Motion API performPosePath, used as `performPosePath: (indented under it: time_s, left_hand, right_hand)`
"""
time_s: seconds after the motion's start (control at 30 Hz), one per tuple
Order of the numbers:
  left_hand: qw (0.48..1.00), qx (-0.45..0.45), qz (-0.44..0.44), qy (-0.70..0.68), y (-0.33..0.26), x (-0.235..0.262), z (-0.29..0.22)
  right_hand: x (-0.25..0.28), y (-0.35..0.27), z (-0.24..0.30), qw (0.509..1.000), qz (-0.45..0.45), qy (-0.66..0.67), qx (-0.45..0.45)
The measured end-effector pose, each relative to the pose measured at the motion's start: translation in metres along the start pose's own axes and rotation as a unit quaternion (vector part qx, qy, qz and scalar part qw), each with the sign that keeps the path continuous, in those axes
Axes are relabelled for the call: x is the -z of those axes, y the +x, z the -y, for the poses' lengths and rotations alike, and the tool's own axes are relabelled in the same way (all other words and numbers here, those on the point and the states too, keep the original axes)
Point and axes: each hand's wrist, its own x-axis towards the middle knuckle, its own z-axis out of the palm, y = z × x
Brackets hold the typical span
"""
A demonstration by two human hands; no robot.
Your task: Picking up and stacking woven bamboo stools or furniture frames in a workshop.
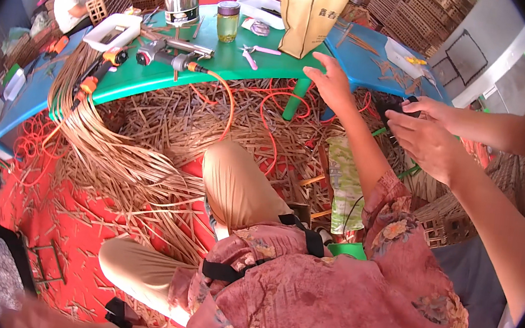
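- The right hand [331, 81] hovered at the near edge of the green table [156, 77], fingers spread and holding nothing; the left hand was out of sight
- The upright brown paper bag [308, 17] stood just beyond its fingertips, slightly left; a co-worker's hands [430, 141] worked apart, rightward

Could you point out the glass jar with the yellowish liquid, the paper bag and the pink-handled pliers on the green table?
glass jar [227, 25], head view, on its yellow-filled body.
paper bag [307, 19], head view, on its tan front face.
pink-handled pliers [254, 53], head view, on the handles.
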Motion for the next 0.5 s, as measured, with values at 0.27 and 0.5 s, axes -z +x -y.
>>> performPosePath:
  time_s: [0.27, 0.5]
  left_hand:
    - [0.649, 0.239, 0.354, 0.63, -0.098, 0.114, 0.096]
    - [0.523, 0.273, 0.346, 0.73, -0.164, 0.118, 0.103]
  right_hand:
    - [-0.018, 0.022, -0.021, 0.996, 0.015, 0.083, -0.039]
    - [-0.021, 0.023, 0.007, 0.929, 0.07, 0.314, -0.184]
